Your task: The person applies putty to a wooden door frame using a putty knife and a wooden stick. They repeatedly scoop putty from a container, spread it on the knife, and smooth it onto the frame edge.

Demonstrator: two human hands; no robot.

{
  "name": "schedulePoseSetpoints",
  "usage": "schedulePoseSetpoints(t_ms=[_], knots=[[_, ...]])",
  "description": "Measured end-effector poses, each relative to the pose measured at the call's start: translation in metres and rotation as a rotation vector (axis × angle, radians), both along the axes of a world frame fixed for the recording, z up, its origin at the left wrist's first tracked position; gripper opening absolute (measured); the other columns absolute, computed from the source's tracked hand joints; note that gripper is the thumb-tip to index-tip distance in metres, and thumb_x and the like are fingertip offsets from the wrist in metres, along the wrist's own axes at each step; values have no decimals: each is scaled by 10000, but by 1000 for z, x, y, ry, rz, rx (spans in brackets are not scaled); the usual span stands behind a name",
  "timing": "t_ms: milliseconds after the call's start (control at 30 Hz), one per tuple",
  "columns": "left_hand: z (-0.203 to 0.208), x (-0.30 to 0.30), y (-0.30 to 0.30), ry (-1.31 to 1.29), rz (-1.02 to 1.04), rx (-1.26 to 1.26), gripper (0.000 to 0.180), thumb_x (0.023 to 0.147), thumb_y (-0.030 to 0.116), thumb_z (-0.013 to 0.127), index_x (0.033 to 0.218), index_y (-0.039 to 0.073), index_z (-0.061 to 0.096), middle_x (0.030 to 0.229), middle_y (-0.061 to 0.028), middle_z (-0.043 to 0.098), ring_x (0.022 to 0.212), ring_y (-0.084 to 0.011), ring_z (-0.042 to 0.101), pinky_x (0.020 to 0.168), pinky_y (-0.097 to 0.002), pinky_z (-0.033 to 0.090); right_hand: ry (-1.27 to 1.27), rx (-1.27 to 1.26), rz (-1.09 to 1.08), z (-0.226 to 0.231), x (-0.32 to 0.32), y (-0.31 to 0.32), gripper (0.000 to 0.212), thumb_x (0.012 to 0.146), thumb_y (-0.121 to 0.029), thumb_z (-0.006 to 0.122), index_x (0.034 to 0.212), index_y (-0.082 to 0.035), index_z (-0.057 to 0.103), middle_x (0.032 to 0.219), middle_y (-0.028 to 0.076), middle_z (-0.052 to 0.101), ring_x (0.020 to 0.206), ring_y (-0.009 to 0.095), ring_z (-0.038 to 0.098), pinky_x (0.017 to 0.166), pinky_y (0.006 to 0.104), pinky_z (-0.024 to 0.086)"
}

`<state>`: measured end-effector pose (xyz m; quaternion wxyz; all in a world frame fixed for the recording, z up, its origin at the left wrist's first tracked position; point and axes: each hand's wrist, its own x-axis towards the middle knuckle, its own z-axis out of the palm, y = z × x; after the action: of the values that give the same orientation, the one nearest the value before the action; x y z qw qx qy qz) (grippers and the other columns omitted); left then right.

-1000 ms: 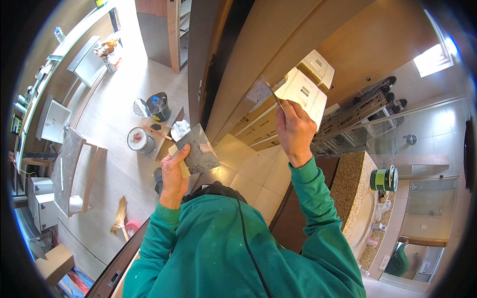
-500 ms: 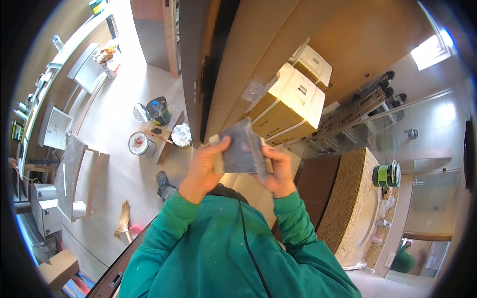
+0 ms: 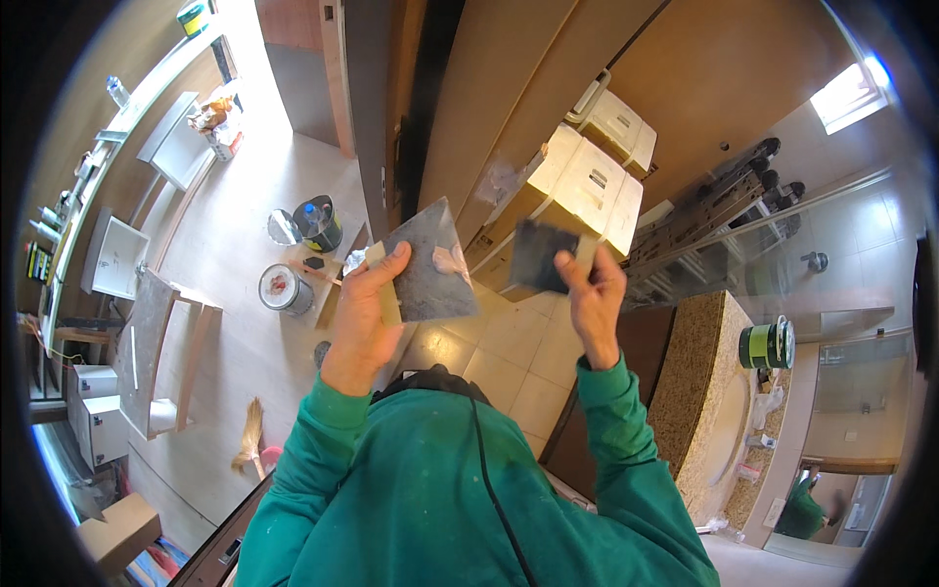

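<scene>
My left hand (image 3: 360, 318) is closed round the pale edge of a wide putty knife (image 3: 416, 284), thumb on top. Its grey metal blade points up and to the right, with a small dab of pinkish putty (image 3: 450, 261) on it. Apart from it, on the right, my right hand (image 3: 599, 303) grips a second scraper (image 3: 541, 256), pinched between thumb and fingers at its cream-coloured back. That blade is darker, slightly blurred, and points left in front of the stacked boxes.
Strapped cardboard boxes (image 3: 587, 181) stand beyond my right hand, by a brown panel. Paint tubs (image 3: 286, 289) and a black bucket (image 3: 321, 225) are on the floor at left, near a straw broom (image 3: 249, 435). A stone-topped counter (image 3: 699, 391) at right bears a green-black tub (image 3: 766, 345).
My hands have moved apart, the right one going up and to the right with its scraper. The two blades, overlapping before, are now separate, and putty shows on the left one.
</scene>
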<state>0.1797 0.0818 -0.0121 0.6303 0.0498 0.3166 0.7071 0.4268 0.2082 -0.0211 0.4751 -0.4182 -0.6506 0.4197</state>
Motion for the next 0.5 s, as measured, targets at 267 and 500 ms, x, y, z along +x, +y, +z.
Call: schedulePoseSetpoints(t_ms=[267,500], knots=[[-28,0,-16,-3,63,-164,312,969,178,649,1253,52,613,1167,-69,690,1057,-226,680,951,-394,537,-358,421,-75,24,-9,43,226,917,-150,757,1066,-1,674,799,38,620,711,112,504,659,255,452],[-41,-3,-24,6,113,-103,290,959,173,678,1195,9,634,1116,-83,695,1002,-215,688,915,-387,548,-347,566,-98,24,-15,53,172,872,-76,761,1014,-18,683,796,110,643,662,202,589,631,299,480]])
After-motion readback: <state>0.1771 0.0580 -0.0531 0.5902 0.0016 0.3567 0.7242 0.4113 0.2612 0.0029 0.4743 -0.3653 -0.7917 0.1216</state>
